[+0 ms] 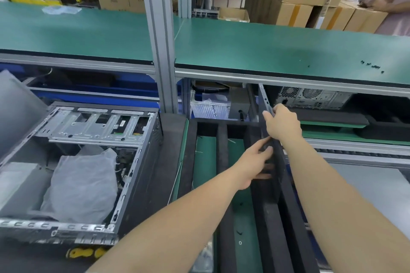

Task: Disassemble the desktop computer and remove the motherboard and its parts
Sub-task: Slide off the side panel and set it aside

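Between left grip (255,162), right grip (282,124): side panel (264,99), upright.

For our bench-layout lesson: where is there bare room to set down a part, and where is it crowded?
Free: the green upper shelf from the aluminium post to the black screws, and left of the post up to the plastic bag. Crowded: the computer case, and the foam rack where left hand and right hand hold the black panel.

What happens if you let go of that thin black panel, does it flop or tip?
Probably stiff: the panel is up on its thin edge and looks straight, with no sag. Likely tippy: that edge is narrow, and the left hand and right hand both hold it.
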`<state>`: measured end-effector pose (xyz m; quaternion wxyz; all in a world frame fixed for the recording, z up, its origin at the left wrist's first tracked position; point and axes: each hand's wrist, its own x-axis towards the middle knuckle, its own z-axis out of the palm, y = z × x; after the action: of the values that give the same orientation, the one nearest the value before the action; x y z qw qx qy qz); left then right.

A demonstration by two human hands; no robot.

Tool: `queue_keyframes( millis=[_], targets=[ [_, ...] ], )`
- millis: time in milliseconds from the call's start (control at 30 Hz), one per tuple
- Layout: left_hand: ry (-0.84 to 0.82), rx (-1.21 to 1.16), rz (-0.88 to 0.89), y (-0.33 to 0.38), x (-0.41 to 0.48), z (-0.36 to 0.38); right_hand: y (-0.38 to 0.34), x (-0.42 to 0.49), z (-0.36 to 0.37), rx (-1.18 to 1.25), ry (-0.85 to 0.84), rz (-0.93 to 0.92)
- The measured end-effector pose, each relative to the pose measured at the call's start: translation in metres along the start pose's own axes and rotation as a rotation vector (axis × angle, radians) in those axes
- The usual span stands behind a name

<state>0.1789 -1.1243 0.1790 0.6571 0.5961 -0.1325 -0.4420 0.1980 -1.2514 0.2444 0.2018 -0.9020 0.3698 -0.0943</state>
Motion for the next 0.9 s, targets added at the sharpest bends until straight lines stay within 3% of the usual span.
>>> queue_keyframes(
  millis=[167, 267, 333, 600, 667, 700, 767, 800, 900],
  targets=[
    [-0.029, 0.127, 0.060, 0.014, -0.019, -0.021, -0.020, -0.015, 0.000, -0.003, -0.015, 0.035],
    [0.102, 0.181, 0.140, 0.030, -0.034, -0.050, -0.048, -0.035, 0.006, -0.037, 0.162, -0.165],
    [0.223, 0.191, 0.183, 0.044, -0.049, -0.079, -0.078, -0.051, 0.012, 0.063, 0.165, -0.286],
    [0.765, 0.448, 0.271, 0.077, -0.171, -0.247, -0.221, -0.150, 0.062, 0.304, -0.220, -0.574],
    [0.894, 0.586, 0.219, 0.075, -0.207, -0.292, -0.251, -0.179, 0.081, 0.344, -0.393, -0.547],
    [0.939, 0.674, 0.180, 0.072, -0.223, -0.314, -0.263, -0.193, 0.091, 0.419, -0.560, -0.461],
    [0.969, 0.823, 0.051, 0.065, -0.247, -0.351, -0.279, -0.218, 0.112, 0.532, -0.878, -0.227],
    [0.945, 0.865, -0.038, 0.060, -0.255, -0.367, -0.285, -0.228, 0.123, 0.484, -0.952, -0.167],
    [0.782, 0.890, -0.273, 0.045, -0.265, -0.394, -0.292, -0.251, 0.156, 0.082, -0.998, -0.200]
  ],
)
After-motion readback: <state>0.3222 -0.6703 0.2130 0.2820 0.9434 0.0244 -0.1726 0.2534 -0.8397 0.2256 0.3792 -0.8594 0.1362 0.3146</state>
